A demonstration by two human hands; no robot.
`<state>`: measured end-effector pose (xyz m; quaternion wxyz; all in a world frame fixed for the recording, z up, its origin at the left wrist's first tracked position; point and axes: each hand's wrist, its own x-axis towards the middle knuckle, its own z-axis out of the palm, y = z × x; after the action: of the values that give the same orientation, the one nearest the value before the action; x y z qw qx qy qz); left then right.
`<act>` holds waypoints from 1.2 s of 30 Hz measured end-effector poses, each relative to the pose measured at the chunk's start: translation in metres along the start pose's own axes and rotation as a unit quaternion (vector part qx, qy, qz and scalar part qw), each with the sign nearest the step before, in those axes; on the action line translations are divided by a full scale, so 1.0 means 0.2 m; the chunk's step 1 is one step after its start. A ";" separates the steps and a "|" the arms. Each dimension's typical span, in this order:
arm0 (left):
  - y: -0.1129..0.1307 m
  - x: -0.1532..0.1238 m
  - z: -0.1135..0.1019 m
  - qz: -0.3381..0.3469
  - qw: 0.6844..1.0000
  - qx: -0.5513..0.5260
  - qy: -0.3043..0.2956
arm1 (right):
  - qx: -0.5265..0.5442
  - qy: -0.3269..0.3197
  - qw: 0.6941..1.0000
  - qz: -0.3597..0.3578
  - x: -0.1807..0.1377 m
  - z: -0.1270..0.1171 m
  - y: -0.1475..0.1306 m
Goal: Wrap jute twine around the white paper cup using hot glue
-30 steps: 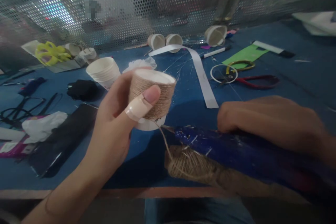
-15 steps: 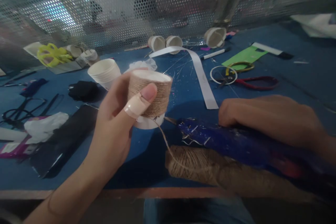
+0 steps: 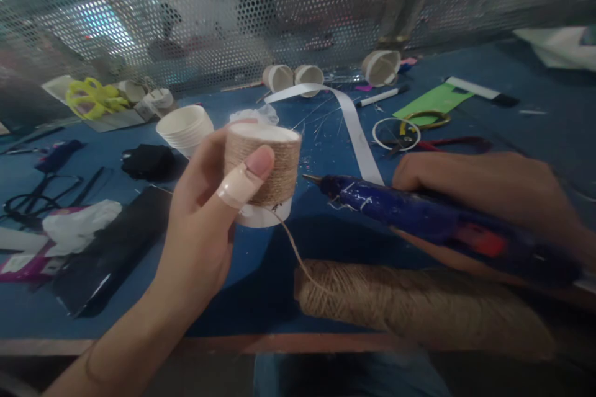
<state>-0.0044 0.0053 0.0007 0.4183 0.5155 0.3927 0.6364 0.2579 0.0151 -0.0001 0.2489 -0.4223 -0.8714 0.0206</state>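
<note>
My left hand (image 3: 205,217) grips a paper cup (image 3: 284,161) wrapped in jute twine, with its white lower rim bare. A bandage circles the thumb, which presses on the wrapped side. From the cup's lower edge a strand of twine (image 3: 294,247) runs down to the twine roll (image 3: 410,304) lying near the table's front edge. My right hand (image 3: 479,192) is closed around a blue glue gun (image 3: 410,211) with a red patch on its side. Its metal nozzle points left, a short gap from the cup. Stringy glue clings below the gun's front.
Stacked paper cups (image 3: 184,127) stand behind my left hand. A white paper strip (image 3: 356,130), red-handled pliers (image 3: 451,142), a green card (image 3: 433,99) and a marker (image 3: 382,96) lie beyond. Yellow scissors (image 3: 95,96) stand back left; a black pouch (image 3: 116,248) lies left. A perforated metal screen (image 3: 316,6) borders the back.
The glue gun has lifted and tilted more level, its nozzle now beside the wrapped side instead of the cup's lower rim. The cup has shifted slightly left. More of the twine roll shows.
</note>
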 end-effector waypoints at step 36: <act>0.00 -0.01 -0.01 -0.016 0.999 0.033 -0.040 | 0.080 -0.101 0.985 0.117 0.08 0.13 0.19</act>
<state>-0.0061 0.0031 -0.0012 0.4262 0.5476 0.4048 0.5955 0.2663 0.0556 -0.0263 0.1883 -0.4957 -0.8323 0.1617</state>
